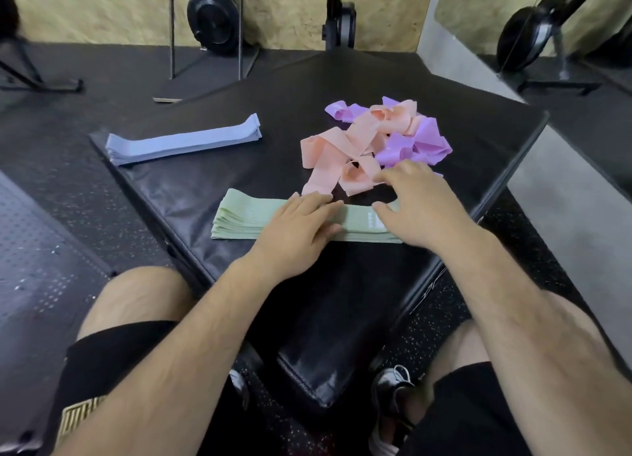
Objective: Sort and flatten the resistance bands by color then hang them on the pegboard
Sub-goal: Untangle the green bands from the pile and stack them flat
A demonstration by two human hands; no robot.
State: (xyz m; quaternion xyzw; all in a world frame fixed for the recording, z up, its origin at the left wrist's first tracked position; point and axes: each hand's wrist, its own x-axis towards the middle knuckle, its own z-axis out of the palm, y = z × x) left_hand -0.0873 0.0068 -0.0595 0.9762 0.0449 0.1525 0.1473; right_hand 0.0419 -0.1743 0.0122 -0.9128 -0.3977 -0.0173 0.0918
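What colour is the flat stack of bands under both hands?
The stack is pale green, clearest in the head view.

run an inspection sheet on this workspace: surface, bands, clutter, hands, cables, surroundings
surface: black padded platform, bearing all bands
job's things: blue stack flat, far left; green stack flat, near; pink bands and purple bands tangled together, far right; pegboard not in view
clutter: nothing seen
hands: left hand and right hand rest on the green stack
cables: thin uprights at back, cable or rod unclear
surroundings: weight plates, rubber floor
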